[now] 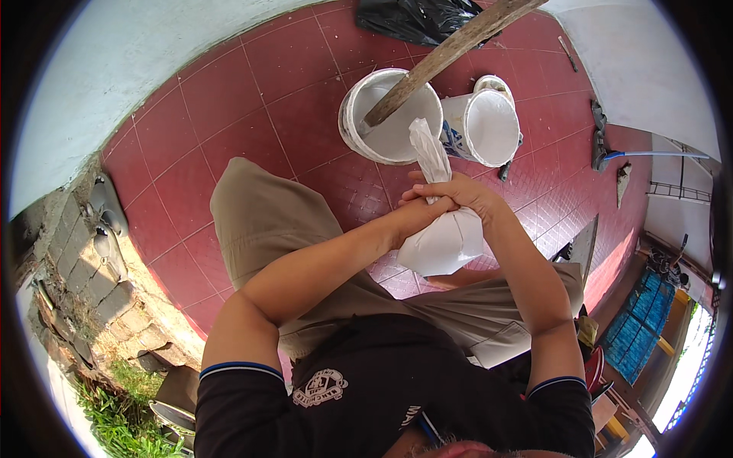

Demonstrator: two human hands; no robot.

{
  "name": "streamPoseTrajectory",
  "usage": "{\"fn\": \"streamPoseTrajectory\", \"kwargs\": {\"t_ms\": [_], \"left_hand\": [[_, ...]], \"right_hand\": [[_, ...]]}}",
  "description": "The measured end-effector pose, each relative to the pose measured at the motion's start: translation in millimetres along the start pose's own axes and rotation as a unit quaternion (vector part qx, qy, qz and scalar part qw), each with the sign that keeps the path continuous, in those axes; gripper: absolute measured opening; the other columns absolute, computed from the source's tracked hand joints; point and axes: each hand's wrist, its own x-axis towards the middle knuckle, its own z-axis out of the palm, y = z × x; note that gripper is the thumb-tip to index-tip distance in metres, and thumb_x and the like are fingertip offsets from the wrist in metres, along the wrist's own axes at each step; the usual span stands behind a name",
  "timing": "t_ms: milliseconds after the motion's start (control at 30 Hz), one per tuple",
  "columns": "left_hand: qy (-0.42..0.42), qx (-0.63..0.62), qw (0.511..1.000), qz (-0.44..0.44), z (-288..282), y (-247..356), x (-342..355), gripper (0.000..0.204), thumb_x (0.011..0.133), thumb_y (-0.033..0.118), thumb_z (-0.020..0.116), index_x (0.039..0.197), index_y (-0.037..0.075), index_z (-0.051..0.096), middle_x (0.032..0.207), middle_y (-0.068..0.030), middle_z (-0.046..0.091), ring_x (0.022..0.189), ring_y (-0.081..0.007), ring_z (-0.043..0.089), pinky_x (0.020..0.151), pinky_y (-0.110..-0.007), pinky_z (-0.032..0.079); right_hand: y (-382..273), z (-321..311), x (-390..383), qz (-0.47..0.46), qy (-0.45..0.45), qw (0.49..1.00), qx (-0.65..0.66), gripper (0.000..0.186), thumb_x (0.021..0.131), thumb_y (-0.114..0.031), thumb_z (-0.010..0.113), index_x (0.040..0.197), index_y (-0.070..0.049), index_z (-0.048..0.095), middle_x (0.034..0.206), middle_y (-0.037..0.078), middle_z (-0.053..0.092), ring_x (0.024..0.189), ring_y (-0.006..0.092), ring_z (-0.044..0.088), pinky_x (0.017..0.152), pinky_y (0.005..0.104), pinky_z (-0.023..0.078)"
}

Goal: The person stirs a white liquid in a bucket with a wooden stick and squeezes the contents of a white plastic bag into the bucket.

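Both my hands are closed round the gathered neck of a white plastic bag (443, 246). My left hand (420, 216) lies against the near side of the neck, and my right hand (467, 192) wraps it from the right, fingers overlapping. The bag's full, rounded body hangs below my hands, above the floor between my legs. Its twisted top end sticks up past my fingers toward a white bucket (353, 143). In that bucket a long wooden stick (450, 52) leans, its lower end in whitish material. What fills the bag is hidden.
Beside the bucket, a second white container (490, 130) tilts toward me, a smaller one behind it. A black plastic bag (412, 21) lies on the red tiled floor (229, 114) at the far side. Sandals (107, 204) sit left; a blue-handled tool (649, 154) lies right.
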Motion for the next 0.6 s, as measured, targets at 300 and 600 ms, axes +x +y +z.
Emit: {"fn": "streamPoseTrajectory", "kwargs": {"t_ms": [300,600], "left_hand": [[-0.002,0.005,1.000,-0.005,0.3,-0.4,-0.2,0.049,0.102,0.051,0.053,0.132,0.014,0.058,0.115,-0.0026,0.067,0.105,-0.0140,0.068,0.083,-0.032,0.056],[0.020,-0.013,1.000,-0.002,3.3,5.5,-5.7,0.059,0.098,0.059,0.058,0.134,0.013,0.054,0.116,-0.0029,0.067,0.099,-0.0138,0.069,0.078,-0.031,0.059]], "right_hand": [[4.8,-6.6,8.6,-0.007,-0.010,1.000,0.006,0.065,0.090,-0.005,0.074,0.144,0.005,0.038,0.104,0.021,0.069,0.108,0.0333,0.070,0.094,0.0435,0.058],[1.9,9.3,3.9,-0.001,0.064,0.998,0.017,0.053,0.082,-0.017,0.084,0.123,-0.002,0.055,0.090,0.012,0.067,0.087,0.0227,0.072,0.074,0.0349,0.062]]}}
